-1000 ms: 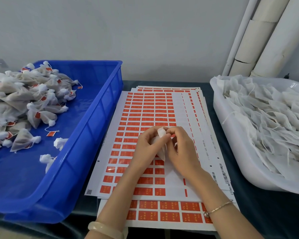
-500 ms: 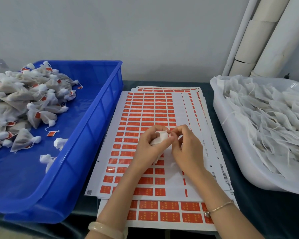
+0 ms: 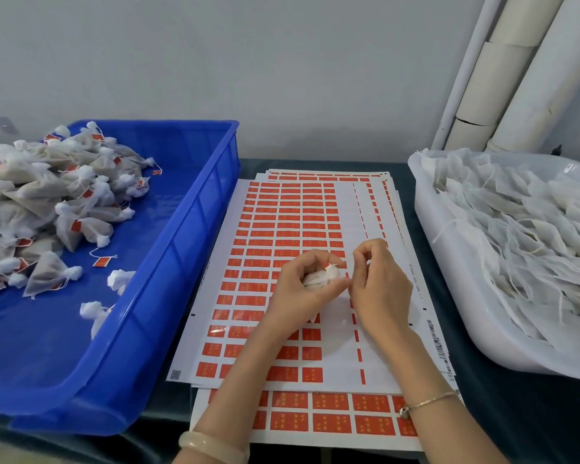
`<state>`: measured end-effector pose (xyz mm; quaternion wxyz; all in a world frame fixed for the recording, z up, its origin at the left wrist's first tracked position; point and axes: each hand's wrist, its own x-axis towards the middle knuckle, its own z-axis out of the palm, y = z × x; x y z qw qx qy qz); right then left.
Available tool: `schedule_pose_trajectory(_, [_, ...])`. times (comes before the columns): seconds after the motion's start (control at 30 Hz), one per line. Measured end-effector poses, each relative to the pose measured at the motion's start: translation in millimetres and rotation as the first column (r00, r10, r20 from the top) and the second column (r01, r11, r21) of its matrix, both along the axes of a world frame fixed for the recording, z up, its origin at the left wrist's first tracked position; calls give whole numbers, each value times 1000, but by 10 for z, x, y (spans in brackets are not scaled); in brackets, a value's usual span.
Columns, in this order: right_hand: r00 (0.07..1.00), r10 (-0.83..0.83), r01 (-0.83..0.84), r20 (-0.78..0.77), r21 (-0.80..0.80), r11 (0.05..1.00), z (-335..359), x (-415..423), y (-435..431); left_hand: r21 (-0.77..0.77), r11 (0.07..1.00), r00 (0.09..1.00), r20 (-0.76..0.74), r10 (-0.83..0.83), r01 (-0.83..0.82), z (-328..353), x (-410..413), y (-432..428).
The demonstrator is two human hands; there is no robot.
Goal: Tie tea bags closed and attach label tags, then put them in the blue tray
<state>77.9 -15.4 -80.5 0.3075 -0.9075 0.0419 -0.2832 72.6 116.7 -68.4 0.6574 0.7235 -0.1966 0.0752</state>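
Hands meet over the middle of the label sheets [image 3: 282, 212], and from my remote seat I see the left hand [image 3: 298, 296] curled round a small white tea bag [image 3: 318, 279], its gathered neck poking up between thumb and fingers. The right hand [image 3: 380, 289] sits just beside it, thumb and forefinger drawn together. Whether they pinch a string I cannot tell. Left of the sheets stands the blue tray [image 3: 181, 249], with tied and tagged bags [image 3: 41, 202] heaped at its far left. Right of the sheets a white tub [image 3: 449, 262] holds loose untied bags [image 3: 516, 229].
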Motion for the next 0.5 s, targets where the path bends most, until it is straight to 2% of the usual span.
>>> schedule_pose_trajectory(0.2, [1000, -16, 15, 14, 36, 999, 43, -14, -15, 52, 993, 994, -13, 104, -103, -32, 29, -26])
schedule_pose_trajectory(0.37, [995, 96, -95, -6, 94, 991, 18, -38, -22, 90, 963, 967, -15, 255, -252, -119, 81, 13])
schedule_pose_trajectory(0.5, [988, 149, -139, -38, 192, 972, -27, -1, -38, 77, 949, 950, -40, 310, -306, -139, 92, 26])
